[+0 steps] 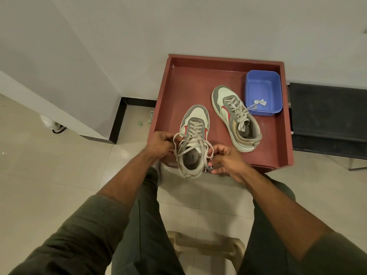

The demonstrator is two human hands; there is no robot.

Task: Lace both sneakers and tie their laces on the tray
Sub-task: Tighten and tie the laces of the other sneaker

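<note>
Head view looked down on both hands working at the near sneaker (193,139), whose heel overhung the near edge of the red-brown tray (190,80) and whose toe pointed away to the far side. The left hand (159,143) sat just left of the collar, fingers curled and pinching a loop of the pale lace (195,144). The right hand (226,160) sat just right of the heel, fingers curled around the other lace end; something small and metallic showed beneath its fingers, and what it was could not be made out. The lace appeared threaded through the eyelets up to the tongue, so the step in hand looked like forming the bow.

The shoe's long axis ran near to far, squarely between the two hands, with neither hand clearly the closer one. Each lace end left the top eyelets sideways toward its own hand, so a tightening pull would probably go outward, left and right, across that axis.

Further off and to the right, the second sneaker (236,118) lay on the tray, toe angled far-left, its lace loose and one end trailing into the blue tub (263,92) at the tray's far right corner. That shoe seemed not yet tied. Pale floor tiles (59,175) surrounded the tray.
</note>
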